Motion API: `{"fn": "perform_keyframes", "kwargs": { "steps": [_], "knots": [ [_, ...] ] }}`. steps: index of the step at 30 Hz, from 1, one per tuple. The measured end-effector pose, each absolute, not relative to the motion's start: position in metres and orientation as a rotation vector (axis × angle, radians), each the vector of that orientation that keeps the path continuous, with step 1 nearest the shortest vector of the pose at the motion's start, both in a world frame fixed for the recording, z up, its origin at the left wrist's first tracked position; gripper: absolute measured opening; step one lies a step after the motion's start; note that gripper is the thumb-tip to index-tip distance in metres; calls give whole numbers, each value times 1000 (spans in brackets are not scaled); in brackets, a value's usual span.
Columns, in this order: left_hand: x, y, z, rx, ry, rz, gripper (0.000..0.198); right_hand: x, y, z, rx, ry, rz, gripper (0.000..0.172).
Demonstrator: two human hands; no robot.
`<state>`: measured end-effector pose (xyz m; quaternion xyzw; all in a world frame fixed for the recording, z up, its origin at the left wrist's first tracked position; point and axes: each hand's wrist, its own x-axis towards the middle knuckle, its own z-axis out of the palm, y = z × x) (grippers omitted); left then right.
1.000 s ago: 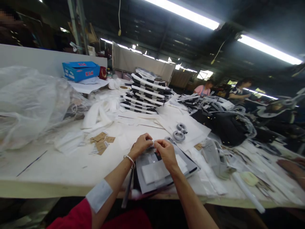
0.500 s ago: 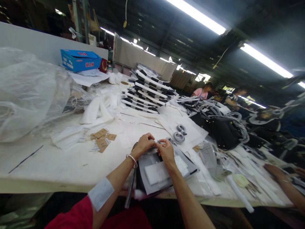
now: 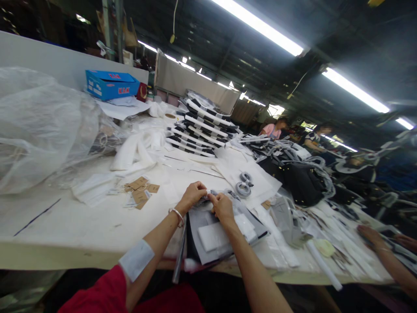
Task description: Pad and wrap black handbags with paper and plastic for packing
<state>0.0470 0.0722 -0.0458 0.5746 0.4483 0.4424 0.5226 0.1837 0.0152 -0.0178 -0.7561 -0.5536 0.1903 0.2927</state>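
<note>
My left hand [image 3: 193, 195] and my right hand [image 3: 223, 207] almost meet over the upper edge of a flat dark bag [image 3: 191, 247]. Both are closed in a pinch at a small whitish piece between the fingertips, too small and blurred to name. Grey wrapped material, perhaps a handle, shows just under the fingers. A translucent grey sheet [image 3: 196, 224] covers the bag's face, and a folded white packet [image 3: 211, 237] lies on it, partly behind my right forearm. Beyond my right hand sit two grey coiled rings [image 3: 243, 189], wrapped in plastic.
Brown card tags [image 3: 140, 198] lie left of my hands. A striped stack [image 3: 202, 126] stands behind, a blue box [image 3: 110, 85] at back left, clear plastic [image 3: 42, 130] at left. Black bags [image 3: 301, 182] fill the right, where another person's hand [image 3: 369, 234] rests. Two people sit farther back.
Both hands have shifted slightly left, their fingertips still close together at the bag's upper edge. A small whitish piece shows more plainly between them. The view has turned slightly.
</note>
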Motion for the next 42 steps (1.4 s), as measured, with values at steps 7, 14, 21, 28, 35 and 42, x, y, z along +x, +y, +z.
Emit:
{"fn": "perform_keyframes", "kwargs": {
  "steps": [7, 14, 21, 28, 35, 42],
  "knots": [
    [49, 73, -46, 1386, 1040, 1043, 9, 203, 14, -12, -1686, -2100, 115, 31],
    [51, 73, -47, 1402, 1162, 998, 28, 197, 12, 8, -1900, -2378, -108, 37],
    [52, 65, -45, 1502, 1155, 949, 59, 178, 23, 20, -1765, -2583, -453, 25],
    [32, 53, -29, 1756, 1124, 1177, 83, 184, 44, 1, -2090, -2462, -60, 29],
    [-18, 27, -46, 1110, 1249, 1166, 74, 236, 26, 35, -1788, -1890, 26, 57],
    [-26, 1, -53, 652, 975, 1069, 64, 309, -105, 18, -1971, -994, 920, 36]
  ]
}}
